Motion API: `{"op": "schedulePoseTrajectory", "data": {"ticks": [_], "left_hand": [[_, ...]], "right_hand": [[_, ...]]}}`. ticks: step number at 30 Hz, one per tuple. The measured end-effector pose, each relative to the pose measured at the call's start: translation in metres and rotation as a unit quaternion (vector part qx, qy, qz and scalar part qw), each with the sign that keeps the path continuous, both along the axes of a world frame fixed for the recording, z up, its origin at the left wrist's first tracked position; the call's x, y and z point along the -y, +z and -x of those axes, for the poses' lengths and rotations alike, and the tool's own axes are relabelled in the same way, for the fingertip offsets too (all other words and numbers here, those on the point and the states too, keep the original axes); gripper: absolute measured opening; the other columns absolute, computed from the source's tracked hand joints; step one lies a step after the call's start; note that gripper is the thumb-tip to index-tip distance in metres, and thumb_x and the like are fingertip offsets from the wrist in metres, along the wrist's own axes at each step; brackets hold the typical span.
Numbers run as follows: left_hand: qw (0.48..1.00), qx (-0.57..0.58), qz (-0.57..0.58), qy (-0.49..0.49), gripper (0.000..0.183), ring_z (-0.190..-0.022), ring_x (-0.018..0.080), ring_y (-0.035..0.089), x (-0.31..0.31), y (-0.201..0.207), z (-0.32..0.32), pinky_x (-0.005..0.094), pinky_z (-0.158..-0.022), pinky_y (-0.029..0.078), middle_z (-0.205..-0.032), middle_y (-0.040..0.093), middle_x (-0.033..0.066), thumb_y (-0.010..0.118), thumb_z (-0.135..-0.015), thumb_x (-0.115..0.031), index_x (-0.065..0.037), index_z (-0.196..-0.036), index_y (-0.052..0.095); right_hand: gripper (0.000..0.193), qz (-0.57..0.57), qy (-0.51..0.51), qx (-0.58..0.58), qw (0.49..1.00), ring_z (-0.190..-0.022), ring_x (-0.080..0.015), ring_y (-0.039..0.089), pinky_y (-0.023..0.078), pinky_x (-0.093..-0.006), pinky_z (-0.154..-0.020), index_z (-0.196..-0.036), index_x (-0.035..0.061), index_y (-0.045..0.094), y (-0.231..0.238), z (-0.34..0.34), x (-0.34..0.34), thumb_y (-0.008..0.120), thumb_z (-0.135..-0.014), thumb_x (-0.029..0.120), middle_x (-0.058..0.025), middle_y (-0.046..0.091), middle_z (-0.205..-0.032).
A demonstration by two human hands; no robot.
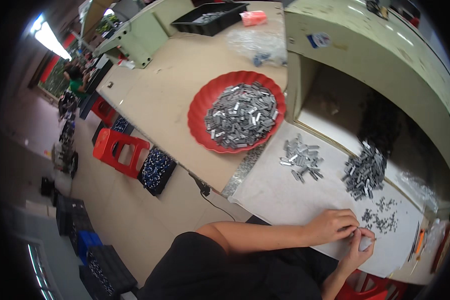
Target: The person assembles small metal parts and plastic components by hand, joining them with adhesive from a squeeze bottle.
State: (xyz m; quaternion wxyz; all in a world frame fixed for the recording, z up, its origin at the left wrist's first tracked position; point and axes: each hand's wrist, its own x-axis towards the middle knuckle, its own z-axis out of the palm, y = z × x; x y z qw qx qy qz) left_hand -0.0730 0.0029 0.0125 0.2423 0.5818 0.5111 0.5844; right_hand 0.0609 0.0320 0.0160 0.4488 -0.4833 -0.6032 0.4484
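My left hand [331, 226] and my right hand [354, 256] meet over the white sheet [275, 192], fingertips pinched together. Whatever small part they hold is too small and hidden to name. A whitish patch [365, 243] shows at the fingers of my right hand; I cannot tell what it is. Just beyond the hands lie scattered tiny dark parts [380, 217]. Farther off is a heap of dark grey metal pieces [365, 171], and left of it a looser group of silvery metal pieces [302, 159].
A red scalloped bowl [197, 107] full of small metal pieces stands at the sheet's far left edge. Behind it are a plastic bag [257, 46] and a black tray [182, 24]. A pale green shelf unit [385, 60] borders the right. An orange-handled tool [420, 242] lies far right.
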Motion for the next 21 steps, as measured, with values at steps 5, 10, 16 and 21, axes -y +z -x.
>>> {"op": "schedulePoseTrajectory", "data": {"ticks": [5,10,16,21], "left_hand": [[0.999,-0.027,-0.041,0.010,0.011,-0.073,0.0243,0.057,-0.004,-0.008,-0.005,0.0327,-0.063,0.047,-0.083,0.058,0.0075,0.057,-0.074,-0.008,-0.002,-0.084,0.058],[0.993,-0.097,-0.064,0.015,0.012,-0.073,0.0239,0.057,-0.007,-0.009,-0.002,0.0320,-0.063,0.047,-0.081,0.058,0.0069,0.056,-0.074,-0.007,-0.002,-0.084,0.058],[0.998,-0.056,-0.024,-0.004,0.012,-0.068,0.0243,0.058,-0.010,-0.006,0.001,0.0324,-0.060,0.047,-0.078,0.059,0.0081,0.056,-0.074,-0.006,-0.002,-0.085,0.059],[0.997,0.066,0.035,-0.023,0.014,-0.066,0.0268,0.058,-0.005,0.002,0.000,0.0324,-0.060,0.046,-0.076,0.061,0.0112,0.057,-0.075,-0.007,-0.002,-0.087,0.060]], "right_hand": [[0.003,-0.027,0.017,0.005,0.999,-0.059,-0.0056,0.039,0.031,-0.0175,-0.052,-0.080,-0.0003,0.051,0.001,0.002,-0.005,0.053,-0.081,0.001,-0.0012,0.047,-0.070],[0.005,-0.015,0.011,0.011,1.000,-0.055,-0.0044,0.035,0.027,-0.0173,-0.049,-0.077,0.0007,0.050,0.003,0.007,-0.009,0.053,-0.081,0.002,0.0000,0.046,-0.066],[0.008,-0.003,0.041,0.005,0.999,-0.053,-0.0040,0.039,0.029,-0.0163,-0.045,-0.080,0.0019,0.050,-0.003,0.002,-0.014,0.052,-0.084,0.008,-0.0030,0.050,-0.069],[0.008,0.080,0.059,-0.146,0.984,-0.052,-0.0046,0.040,0.029,-0.0169,-0.044,-0.081,0.0014,0.050,0.000,0.002,-0.011,0.053,-0.082,0.009,-0.0035,0.050,-0.067]]}}
